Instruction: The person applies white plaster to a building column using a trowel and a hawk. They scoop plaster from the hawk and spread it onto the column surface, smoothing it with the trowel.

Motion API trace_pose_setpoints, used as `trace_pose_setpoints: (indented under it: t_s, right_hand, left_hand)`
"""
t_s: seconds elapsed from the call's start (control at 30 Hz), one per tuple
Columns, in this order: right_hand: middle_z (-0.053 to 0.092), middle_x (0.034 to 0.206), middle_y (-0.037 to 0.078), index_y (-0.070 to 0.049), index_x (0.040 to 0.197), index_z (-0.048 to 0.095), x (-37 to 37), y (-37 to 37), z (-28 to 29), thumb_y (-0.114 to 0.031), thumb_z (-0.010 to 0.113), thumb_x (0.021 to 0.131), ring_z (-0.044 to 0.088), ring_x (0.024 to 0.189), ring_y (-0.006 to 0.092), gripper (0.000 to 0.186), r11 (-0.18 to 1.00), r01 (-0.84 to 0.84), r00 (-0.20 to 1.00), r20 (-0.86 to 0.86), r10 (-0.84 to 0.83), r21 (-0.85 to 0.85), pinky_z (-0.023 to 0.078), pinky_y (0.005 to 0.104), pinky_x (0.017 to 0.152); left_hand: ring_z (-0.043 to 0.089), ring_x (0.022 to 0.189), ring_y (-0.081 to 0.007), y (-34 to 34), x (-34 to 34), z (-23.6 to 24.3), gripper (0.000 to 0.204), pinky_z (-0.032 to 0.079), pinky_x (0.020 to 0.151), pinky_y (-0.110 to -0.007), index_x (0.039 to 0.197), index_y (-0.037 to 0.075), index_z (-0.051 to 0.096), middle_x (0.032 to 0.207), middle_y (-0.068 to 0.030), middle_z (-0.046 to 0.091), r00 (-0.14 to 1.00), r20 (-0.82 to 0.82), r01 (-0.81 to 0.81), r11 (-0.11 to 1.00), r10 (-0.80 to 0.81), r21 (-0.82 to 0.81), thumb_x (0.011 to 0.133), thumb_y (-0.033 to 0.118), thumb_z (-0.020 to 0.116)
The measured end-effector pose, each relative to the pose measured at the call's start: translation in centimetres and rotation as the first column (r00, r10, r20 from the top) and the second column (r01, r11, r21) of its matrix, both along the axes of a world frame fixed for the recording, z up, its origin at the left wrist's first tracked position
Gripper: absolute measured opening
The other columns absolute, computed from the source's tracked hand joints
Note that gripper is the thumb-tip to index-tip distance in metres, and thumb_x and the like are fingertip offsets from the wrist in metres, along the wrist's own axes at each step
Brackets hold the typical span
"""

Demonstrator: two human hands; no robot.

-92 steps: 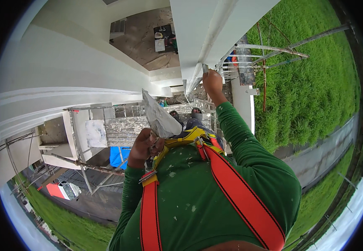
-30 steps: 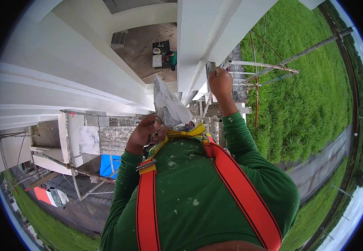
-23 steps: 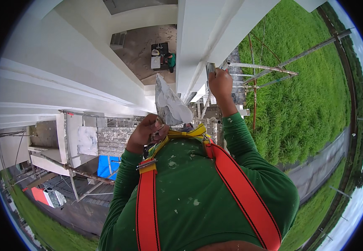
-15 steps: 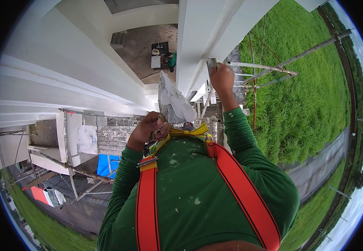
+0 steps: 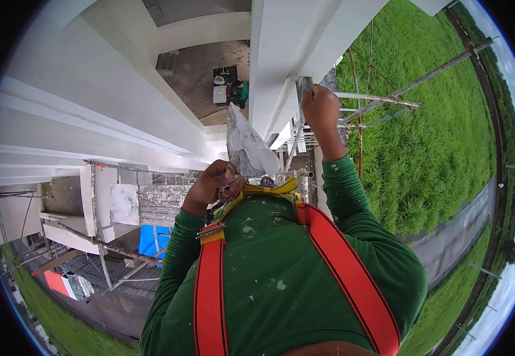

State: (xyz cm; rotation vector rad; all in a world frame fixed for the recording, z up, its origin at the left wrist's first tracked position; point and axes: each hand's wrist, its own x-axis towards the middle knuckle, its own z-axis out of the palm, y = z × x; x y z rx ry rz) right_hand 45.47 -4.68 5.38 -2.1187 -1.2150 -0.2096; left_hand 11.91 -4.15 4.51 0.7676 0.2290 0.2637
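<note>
Nearest the camera: green long-sleeve shirt flecked w/ white spots, orange safety-harness straps over both shoulders, yellow strap at the collar.

Left hand is held in front of the chest, fingers curled tight round the handle of a plaster-caked trowel/hawk; the grey-white blade tilts up & away from the hand, coated w/ filler.

Right hand reaches further out, arm extended, fingers closed on a small putty knife whose blade is pressed against the edge of the white beam.

Beyond: white wall bands on the left, scaffold pipes to the right of the beam, rough grey platform below the left hand. Far below: blue tarp, green grass, and another person in a green top on a bare floor by small boxes.
</note>
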Motion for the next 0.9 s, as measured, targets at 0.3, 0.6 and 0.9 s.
trace_pose_setpoints:
  t_s: [0.3,0.6,0.9]
  right_hand:
    - [0.059,0.064,0.023,0.0,0.068,0.06,-0.2,-0.4,3.9,-0.019,0.061,0.081,0.06,0.061,0.0425,0.023,0.999,0.002,1.0,0.022,-0.003,0.039,0.048,0.0492,0.058]
    - [0.059,0.065,0.016,0.002,0.072,0.058,-2.4,-3.4,10.3,-0.013,0.061,0.085,0.057,0.054,0.0294,0.02,0.942,-0.108,0.985,-0.095,0.145,0.319,0.044,0.039,0.052]
    - [0.06,0.081,0.017,0.007,0.094,0.062,-10.3,-9.1,8.4,-0.001,0.053,0.079,0.06,0.064,0.0299,0.02,0.5,-0.582,0.669,0.029,0.743,0.641,0.048,0.0396,0.056]
  left_hand:
    - [0.039,0.052,-0.0078,0.3,0.4,-0.1,0.031,0.03,0.041,-0.022,0.082,0.009,0.049,0.07,-0.0022,0.046,0.999,0.038,0.008,1.0,-0.008,0.019,0.098,0.033,0.059]
    - [0.042,0.054,-0.0086,0.4,1.3,0.4,0.033,0.031,0.043,-0.023,0.084,0.008,0.05,0.068,-0.0019,0.047,0.997,0.072,-0.009,0.997,0.003,0.08,0.099,0.036,0.058]
    - [0.045,0.054,-0.0103,-0.7,3.9,2.8,0.039,0.034,0.045,-0.025,0.085,0.009,0.051,0.066,-0.0025,0.048,0.992,0.104,-0.101,0.942,0.071,0.319,0.098,0.045,0.058]
